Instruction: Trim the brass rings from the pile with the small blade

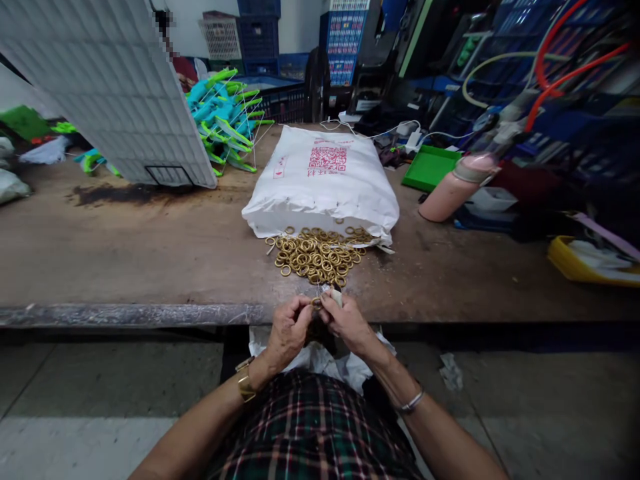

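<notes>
Many brass-coloured rings (313, 257) lie in a pile spilling from the open mouth of a white sack (295, 180) with red print. Just in front of the pile, at the table's front edge, my left hand (291, 328) pinches one ring (316, 303) between thumb and finger. My right hand (349, 325) is closed at the same ring's other side, with something small and pale at its fingertips. What the small pale thing is, I cannot make out. Below the hands, white sheeting (320, 363) lies over the lap.
A large grey ribbed panel (120, 87) leans at the left, beside teal and green plastic pieces (225, 120). To the right are a green tray (431, 168), a pink bottle (453, 190) and a yellow container (565, 260). The wooden table (150, 253) ends just before my hands.
</notes>
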Demonstrator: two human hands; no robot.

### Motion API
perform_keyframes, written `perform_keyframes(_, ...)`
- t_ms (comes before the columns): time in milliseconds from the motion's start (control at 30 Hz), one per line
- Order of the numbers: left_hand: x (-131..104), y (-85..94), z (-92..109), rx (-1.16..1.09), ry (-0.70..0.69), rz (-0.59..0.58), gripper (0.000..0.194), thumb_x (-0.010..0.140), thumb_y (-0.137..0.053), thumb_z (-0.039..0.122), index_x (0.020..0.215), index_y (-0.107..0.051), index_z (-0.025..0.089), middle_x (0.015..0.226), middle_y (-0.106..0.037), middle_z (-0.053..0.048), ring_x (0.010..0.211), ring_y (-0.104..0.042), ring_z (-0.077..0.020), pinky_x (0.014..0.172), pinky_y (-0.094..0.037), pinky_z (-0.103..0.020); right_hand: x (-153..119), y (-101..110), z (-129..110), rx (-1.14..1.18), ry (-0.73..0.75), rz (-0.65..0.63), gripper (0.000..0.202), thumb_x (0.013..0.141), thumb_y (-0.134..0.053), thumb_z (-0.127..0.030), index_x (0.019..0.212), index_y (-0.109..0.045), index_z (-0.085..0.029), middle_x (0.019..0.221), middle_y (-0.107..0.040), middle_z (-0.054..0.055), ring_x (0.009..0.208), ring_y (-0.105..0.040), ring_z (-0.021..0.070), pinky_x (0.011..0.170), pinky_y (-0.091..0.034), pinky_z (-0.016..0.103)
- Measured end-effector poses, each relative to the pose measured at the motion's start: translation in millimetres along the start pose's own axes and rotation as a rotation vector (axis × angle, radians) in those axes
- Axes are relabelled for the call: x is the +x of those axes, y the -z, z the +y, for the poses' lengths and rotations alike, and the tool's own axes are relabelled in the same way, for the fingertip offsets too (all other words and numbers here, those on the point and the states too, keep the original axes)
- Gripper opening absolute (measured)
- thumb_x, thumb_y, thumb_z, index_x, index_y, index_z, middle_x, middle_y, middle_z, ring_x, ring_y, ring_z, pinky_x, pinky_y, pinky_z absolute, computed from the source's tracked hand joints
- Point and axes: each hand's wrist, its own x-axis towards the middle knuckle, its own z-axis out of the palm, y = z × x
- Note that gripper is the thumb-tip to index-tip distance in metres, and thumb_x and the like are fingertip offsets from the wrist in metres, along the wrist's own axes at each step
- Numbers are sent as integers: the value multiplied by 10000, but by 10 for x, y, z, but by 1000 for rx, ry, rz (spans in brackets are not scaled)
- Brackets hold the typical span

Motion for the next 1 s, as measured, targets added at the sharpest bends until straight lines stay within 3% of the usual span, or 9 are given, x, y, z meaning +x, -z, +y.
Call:
perform_keyframes(67,4,16,-30,69,-87,7,211,809,-466,334,768,-593,171,666,-588,0,620,-505,-108,621,-403,-223,-2,-38,2,155,-91,-27,315,756,-456,-521,701,-377,-221,491,-396,-104,315,-203,36,315,-179,189)
perform_keyframes(167,0,25,-55,63,-103,-9,208,815,-457,323,775,-592,170,676,-596,-2,611,-506,-105,613,-400,-223,10,-53,5,191,-100,-21,319,729,-494,-516,698,-385,-218,500,-413,-103,309,-211,30,305,-175,184)
perform_keyframes(333,-35,24,-30,-98,77,-27,238,802,-464,376,832,-550,156,580,-502,39,467,-411,-63,461,-342,-190,57,-39,10,-78,45,70,279,762,-465,-455,655,-416,-202,489,-386,-87,381,-289,49,381,-255,195)
perform_keyframes(467,-41,63,9,-175,173,2,268,767,-507,413,819,-535,151,556,-488,48,435,-408,-52,426,-326,-180,63,-68,-35,-298,191,115,238,765,-454,-397,644,-438,-193,536,-395,-67,504,-359,75,508,-325,212)
perform_keyframes(600,-33,126,24,-278,263,-89,313,746,-527,459,799,-501,151,582,-526,37,402,-417,-42,398,-328,-173,40,-108,-85,-420,230,111,217,774,-444,-374,661,-456,-189,570,-407,-56,544,-368,85,536,-316,219)
perform_keyframes(767,-47,175,26,-460,334,-185,319,726,-563,462,787,-466,163,598,-540,37,403,-436,-41,377,-331,-157,23,-123,-90,-414,230,56,247,805,-416,-402,685,-459,-190,571,-402,-57,529,-365,84,504,-306,211)
perform_keyframes(1000,-82,188,-14,-608,342,-199,307,709,-603,431,759,-459,164,611,-546,32,417,-456,-45,366,-335,-153,33,-143,-67,-331,242,22,255,812,-403,-408,699,-465,-188,566,-428,-53,517,-386,87,501,-333,208)
